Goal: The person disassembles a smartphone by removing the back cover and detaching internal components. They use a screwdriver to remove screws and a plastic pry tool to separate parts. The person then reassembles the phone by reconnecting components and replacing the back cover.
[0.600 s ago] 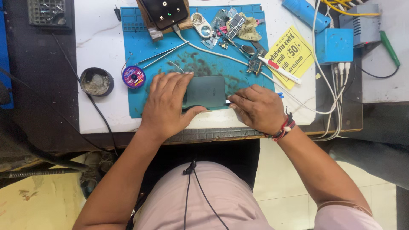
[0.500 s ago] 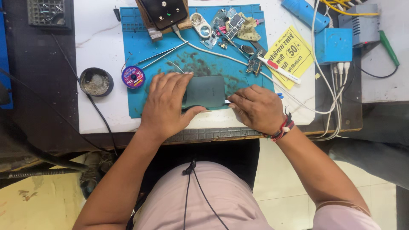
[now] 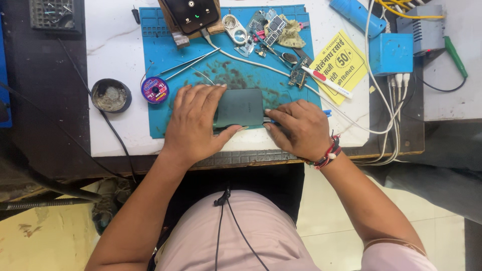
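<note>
The dark grey phone (image 3: 240, 108) lies back-up near the 6 o'clock edge of the blue work mat (image 3: 155, 55), close to the front of the white tabletop (image 3: 108, 45); the left hand (image 3: 193, 120) lies flat over its left side, fingers spread and pressing down, thumb hooked along the near edge, so it pins rather than grips the phone; the right hand (image 3: 296, 128) is clenched at the phone's 3 o'clock edge around a thin blue tool (image 3: 326, 113), of which only the tail shows past the knuckles, its tip hidden at the seam; by the look of it the step in hand is working the tool along the side seam of the back cover, and the next move would call for steady downward hold from the left hand and a shallow, even slide from the right; room is tight at 12 o'clock, where tweezers (image 3: 183, 65), a white cable (image 3: 261, 65) and loose circuit parts (image 3: 298, 73) lie just beyond the phone; at 9 o'clock a small reel (image 3: 154, 90) and a round tin (image 3: 111, 95) stand near the left hand; at 2 o'clock a white pen (image 3: 326, 82) lies across a yellow card (image 3: 346, 57); toward 6 o'clock the mat and tabletop edges are close, leaving little margin for the phone to slip toward the lap.
</note>
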